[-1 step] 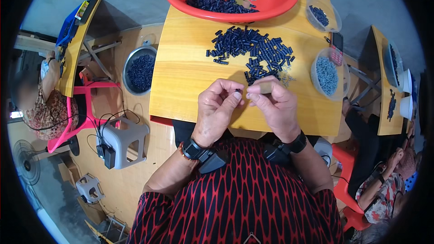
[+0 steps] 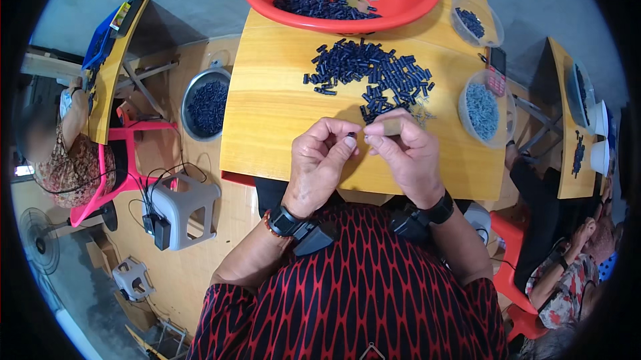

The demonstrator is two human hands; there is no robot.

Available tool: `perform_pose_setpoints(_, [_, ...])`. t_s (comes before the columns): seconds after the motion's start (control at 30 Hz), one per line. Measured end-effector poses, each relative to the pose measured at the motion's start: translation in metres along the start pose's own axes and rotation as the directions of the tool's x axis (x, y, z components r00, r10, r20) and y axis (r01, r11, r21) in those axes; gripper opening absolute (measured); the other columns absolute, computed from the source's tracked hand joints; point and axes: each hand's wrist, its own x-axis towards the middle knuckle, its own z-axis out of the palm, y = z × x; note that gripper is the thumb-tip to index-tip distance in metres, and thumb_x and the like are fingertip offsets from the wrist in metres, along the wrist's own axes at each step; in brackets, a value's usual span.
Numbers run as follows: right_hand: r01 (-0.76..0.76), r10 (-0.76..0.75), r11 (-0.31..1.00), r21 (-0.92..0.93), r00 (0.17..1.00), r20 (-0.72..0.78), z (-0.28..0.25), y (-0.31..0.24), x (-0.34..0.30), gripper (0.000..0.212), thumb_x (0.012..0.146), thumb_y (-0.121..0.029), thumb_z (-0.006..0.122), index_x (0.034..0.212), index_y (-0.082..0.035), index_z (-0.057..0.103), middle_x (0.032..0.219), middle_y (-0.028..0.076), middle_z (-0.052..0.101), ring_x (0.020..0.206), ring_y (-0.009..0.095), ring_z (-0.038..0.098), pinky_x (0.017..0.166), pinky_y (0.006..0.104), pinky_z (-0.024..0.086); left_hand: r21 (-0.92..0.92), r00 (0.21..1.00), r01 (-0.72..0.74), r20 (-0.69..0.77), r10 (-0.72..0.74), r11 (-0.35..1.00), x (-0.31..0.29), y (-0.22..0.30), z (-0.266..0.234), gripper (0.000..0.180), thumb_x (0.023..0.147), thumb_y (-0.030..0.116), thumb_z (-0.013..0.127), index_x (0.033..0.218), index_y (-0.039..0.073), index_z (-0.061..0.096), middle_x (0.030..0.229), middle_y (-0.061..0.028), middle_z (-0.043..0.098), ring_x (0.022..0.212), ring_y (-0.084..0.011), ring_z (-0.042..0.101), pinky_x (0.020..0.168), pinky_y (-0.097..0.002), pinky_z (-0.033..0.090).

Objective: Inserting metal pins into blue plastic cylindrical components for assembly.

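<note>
Almost nothing has shifted — the work seems to be at the same point. Your left hand (image 2: pixel 317 163) has its fingers pinched on a small dark piece (image 2: pixel 351 135), over the bench (image 2: pixel 267 106) at 6 o'clock from the dark pile (image 2: pixel 374 70). Your right hand (image 2: pixel 408 163), at 3 o'clock, brings fingertips close together; what they hold, I cannot tell.

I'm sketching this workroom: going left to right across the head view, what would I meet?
Blue tray, metal bowl, left hand pinching a small dark piece, right hand, heap of small grey-blue pieces, white bowls.
</note>
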Motion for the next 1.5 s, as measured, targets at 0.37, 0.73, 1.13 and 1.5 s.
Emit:
perform_pose_setpoints(0.37, [-0.127,0.125,0.992,0.011,0.986,0.111,-0.004,0.000,0.011,0.011,0.087,0.000,0.068,0.097,0.002,0.071,0.087,0.004,0.062,0.074,0.009,0.059,0.067,0.0234,0.049,0.104,0.999,-0.008,0.037,0.004,0.995,-0.001,0.000,-0.006,0.012,0.091,-0.001,0.065,0.101,0.000,0.058,0.090,-0.0050,0.064,0.075,-0.0103,0.061,0.069,-0.0242,0.053])
perform_pose_setpoints(0.73, [-0.239,0.222,0.968,0.079,0.958,0.181,-0.007,-0.003,0.014,0.007,0.088,-0.002,0.068,0.091,0.003,0.070,0.082,0.004,0.061,0.072,0.010,0.060,0.065,0.0251,0.049,0.011,0.996,-0.035,0.079,0.034,0.999,0.000,-0.003,-0.012,0.008,0.089,-0.005,0.066,0.092,-0.001,0.061,0.086,-0.0082,0.066,0.069,-0.0117,0.061,0.065,-0.0244,0.051])
perform_pose_setpoints(1.13, [-0.185,0.208,0.977,-0.108,0.937,0.281,-0.005,-0.017,0.018,0.010,0.089,0.001,0.065,0.097,0.004,0.069,0.084,0.004,0.064,0.073,0.011,0.065,0.069,0.0231,0.053,-0.120,0.999,-0.002,0.052,0.008,0.993,-0.003,-0.013,-0.015,0.007,0.090,-0.005,0.064,0.090,0.001,0.060,0.086,-0.0100,0.067,0.069,-0.0134,0.062,0.064,-0.0259,0.052])
perform_pose_setpoints(1.5, [-0.193,0.197,0.980,-0.035,0.963,0.185,0.003,-0.003,0.014,0.005,0.089,0.001,0.066,0.094,0.002,0.067,0.084,0.005,0.065,0.077,0.012,0.066,0.068,0.0255,0.054,-0.210,1.000,0.014,0.027,-0.009,0.978,0.004,-0.018,-0.022,0.008,0.091,-0.003,0.064,0.090,0.002,0.059,0.087,-0.0114,0.068,0.070,-0.0155,0.064,0.064,-0.0279,0.054])
